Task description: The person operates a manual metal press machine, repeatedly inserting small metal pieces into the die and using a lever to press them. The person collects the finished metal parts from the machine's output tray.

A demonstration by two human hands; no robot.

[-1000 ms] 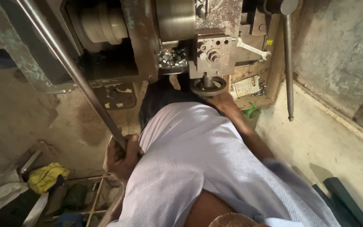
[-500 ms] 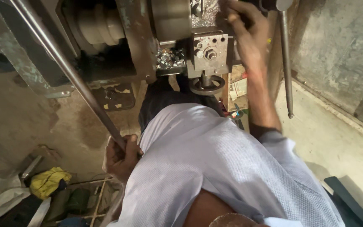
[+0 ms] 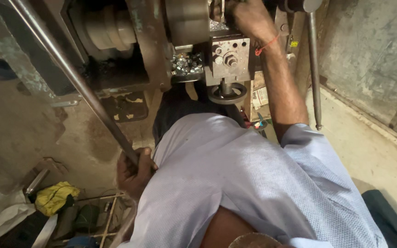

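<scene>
My left hand (image 3: 134, 172) is shut on the lower end of a long steel lever bar (image 3: 70, 76) that slants up to the top left of the machine. My right hand (image 3: 249, 18) reaches up over the grey metal tool block (image 3: 228, 57) of the machine; its fingers rest on the top of the block, partly cut off by the frame edge, and I cannot tell whether they grip anything. A red thread circles that wrist. Below the block sits a small round handwheel (image 3: 226, 94). A pile of small shiny metal pieces (image 3: 187, 64) lies left of the block.
A heavy machine body with a stepped pulley (image 3: 111, 34) fills the top. A thin steel rod (image 3: 313, 69) hangs at the right beside a grey wall. A yellow cloth (image 3: 56, 197) and scrap lie on the floor at lower left. My pale blue shirt covers the lower middle.
My right arm has risen from beside my body up to the tool block at the top. My left hand has stayed on the lever bar.
</scene>
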